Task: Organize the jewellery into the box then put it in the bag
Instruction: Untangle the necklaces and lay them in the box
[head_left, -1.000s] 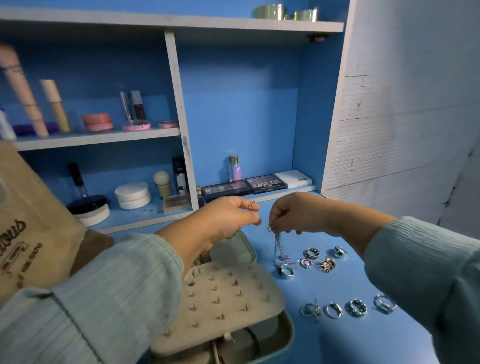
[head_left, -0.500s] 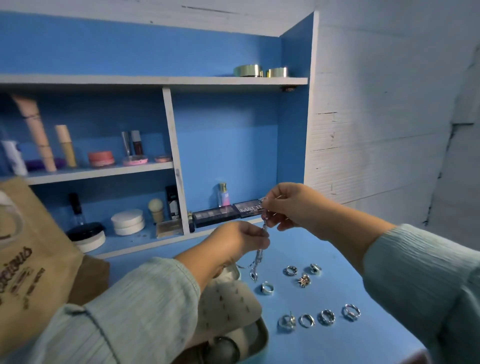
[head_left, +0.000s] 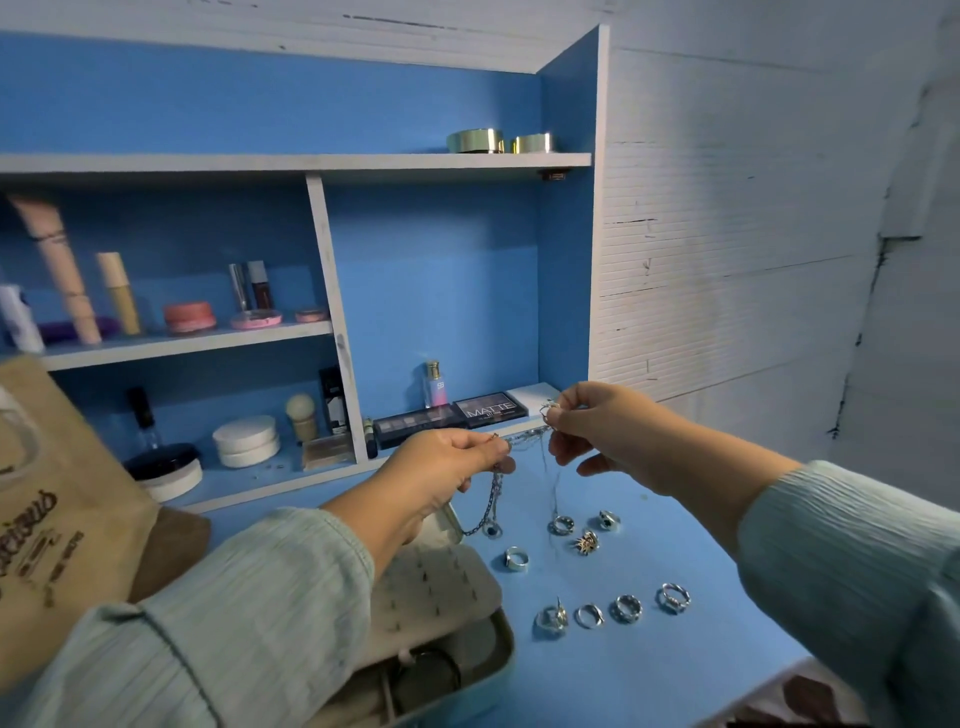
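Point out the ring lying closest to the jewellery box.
The wide silver band, lying alone on the blue tabletop just right of the jewellery box; the other rings sit farther right.

Both hands (head_left: 524, 449) raised, fingers pinched.

Head camera looks forward and down (close) over the tabletop (head_left: 649, 670).

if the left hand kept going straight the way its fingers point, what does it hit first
Likely the right hand: the left hand points across at it along the chain stretched between them, though depth is unclear.
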